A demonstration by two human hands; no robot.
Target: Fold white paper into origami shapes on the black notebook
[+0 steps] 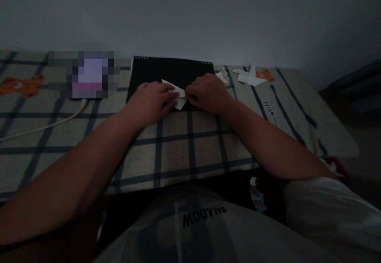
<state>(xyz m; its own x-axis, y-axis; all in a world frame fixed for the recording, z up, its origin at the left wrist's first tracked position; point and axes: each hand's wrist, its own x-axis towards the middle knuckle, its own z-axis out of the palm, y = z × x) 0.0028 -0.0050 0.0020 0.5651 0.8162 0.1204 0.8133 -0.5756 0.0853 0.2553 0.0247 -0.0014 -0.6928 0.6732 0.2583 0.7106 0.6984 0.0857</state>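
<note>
A small piece of folded white paper lies over a black notebook with punched holes along its far edge. My left hand rests on the paper's left part, fingers bent over it and pressing it down. From the other side, my right hand pinches the paper's right end, its fingers curled in. Parts of the paper are hidden under both hands. A folded white paper crane stands to the right of the notebook, and a crumpled bit of white paper lies close beside my right hand.
A checked cloth covers the table up to the wall. At the left lies a blurred-out phone with a white cable running left. Orange printed figures show on the cloth at both sides.
</note>
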